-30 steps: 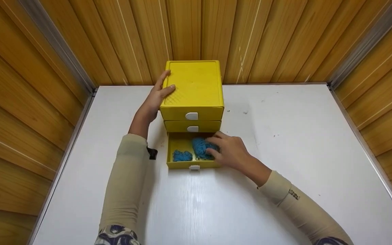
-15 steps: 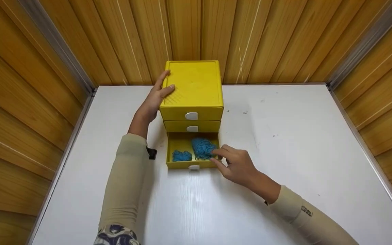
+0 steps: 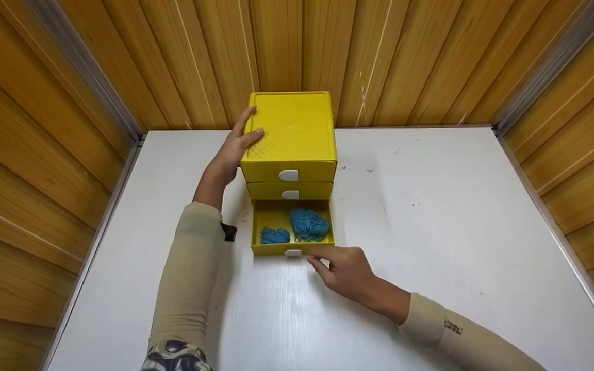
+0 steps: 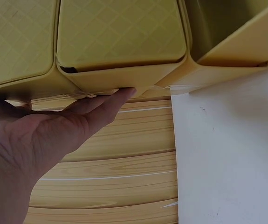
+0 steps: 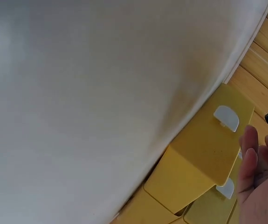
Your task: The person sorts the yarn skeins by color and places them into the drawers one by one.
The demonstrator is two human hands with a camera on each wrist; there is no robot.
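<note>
A yellow three-drawer cabinet (image 3: 292, 129) stands near the back wall with its bottom drawer (image 3: 317, 248) pulled out. Inside that drawer lie a larger blue yarn bundle (image 3: 308, 225) and a smaller one (image 3: 275, 235) to its left. My left hand (image 3: 232, 149) braces the cabinet's left side, thumb over the top edge; in the left wrist view its fingers lie along the side wall. Just in front of the open drawer is my right hand (image 3: 346, 270), fingertips right at the drawer front, right of the white handle (image 3: 293, 253). Nothing shows between its loosely bent fingers in the right wrist view.
White handles mark the two upper drawers (image 3: 289, 175), both pushed in. The cabinet stands on a white tabletop (image 3: 431, 216). Wood-patterned panels (image 3: 286, 46) close off the back and both sides.
My right hand has drawn back from the larger blue yarn bundle, leaving it in the drawer, and moved down in front of the drawer. The left hand stays on the cabinet.
</note>
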